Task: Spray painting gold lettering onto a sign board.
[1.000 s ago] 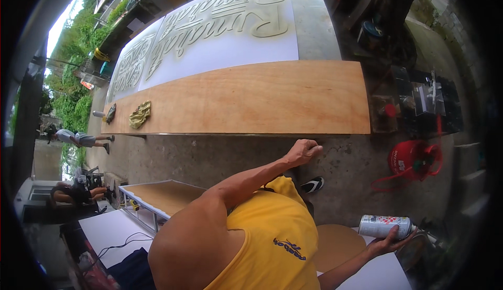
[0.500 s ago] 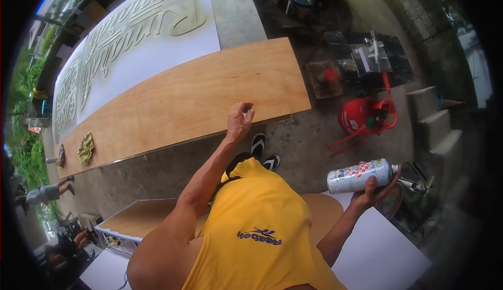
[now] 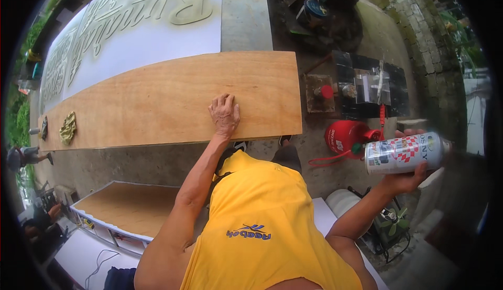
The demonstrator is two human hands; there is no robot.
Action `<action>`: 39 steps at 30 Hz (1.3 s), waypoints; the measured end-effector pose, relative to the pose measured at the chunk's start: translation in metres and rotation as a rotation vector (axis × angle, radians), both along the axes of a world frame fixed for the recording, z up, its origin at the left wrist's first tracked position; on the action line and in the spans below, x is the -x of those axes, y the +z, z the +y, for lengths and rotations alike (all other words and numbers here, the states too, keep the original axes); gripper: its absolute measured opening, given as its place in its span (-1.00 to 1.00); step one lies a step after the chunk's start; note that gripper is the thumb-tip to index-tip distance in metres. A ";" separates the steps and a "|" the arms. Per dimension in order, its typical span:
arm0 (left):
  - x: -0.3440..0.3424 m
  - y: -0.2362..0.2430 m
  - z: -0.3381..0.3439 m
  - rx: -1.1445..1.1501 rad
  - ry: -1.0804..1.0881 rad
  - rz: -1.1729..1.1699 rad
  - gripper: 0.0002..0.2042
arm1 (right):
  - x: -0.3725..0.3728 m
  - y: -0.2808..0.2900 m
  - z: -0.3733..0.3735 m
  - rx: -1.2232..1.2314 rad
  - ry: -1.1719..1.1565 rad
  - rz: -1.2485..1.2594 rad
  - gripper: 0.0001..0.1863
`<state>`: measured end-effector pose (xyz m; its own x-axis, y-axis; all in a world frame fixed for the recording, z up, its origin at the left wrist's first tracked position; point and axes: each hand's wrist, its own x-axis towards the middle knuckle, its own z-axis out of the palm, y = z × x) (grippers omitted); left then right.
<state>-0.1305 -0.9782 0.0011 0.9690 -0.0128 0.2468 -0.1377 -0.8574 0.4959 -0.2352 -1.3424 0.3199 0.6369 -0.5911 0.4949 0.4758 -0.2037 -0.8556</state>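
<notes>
The right hand [image 3: 406,181] holds a silvery, red-checked can [image 3: 401,152]. Over tan board [image 3: 157,104], the left hand [image 3: 224,115] bends its fingers, how tightly I cannot tell

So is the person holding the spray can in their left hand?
No, the right hand holds the spray can, while the left hand has no can in it.

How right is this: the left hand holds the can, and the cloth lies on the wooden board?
Not quite: the head view shows the right hand holding the can; the cloth does lie on the wooden board.
</notes>
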 end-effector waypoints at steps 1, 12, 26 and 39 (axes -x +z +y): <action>0.001 -0.001 -0.002 0.001 0.029 -0.025 -0.66 | -0.018 0.000 -0.020 -0.083 0.075 -0.008 -0.12; -0.015 0.008 -0.087 -0.119 0.601 0.086 -0.56 | -0.269 -0.032 -0.104 -0.514 0.825 0.046 -0.16; -0.025 -0.007 -0.123 -0.062 0.893 0.028 -0.54 | -0.371 -0.012 -0.039 -0.592 1.068 0.165 -0.19; -0.066 -0.010 -0.138 -0.105 1.178 0.068 -0.53 | -0.490 -0.052 0.060 -0.253 1.470 0.140 -0.18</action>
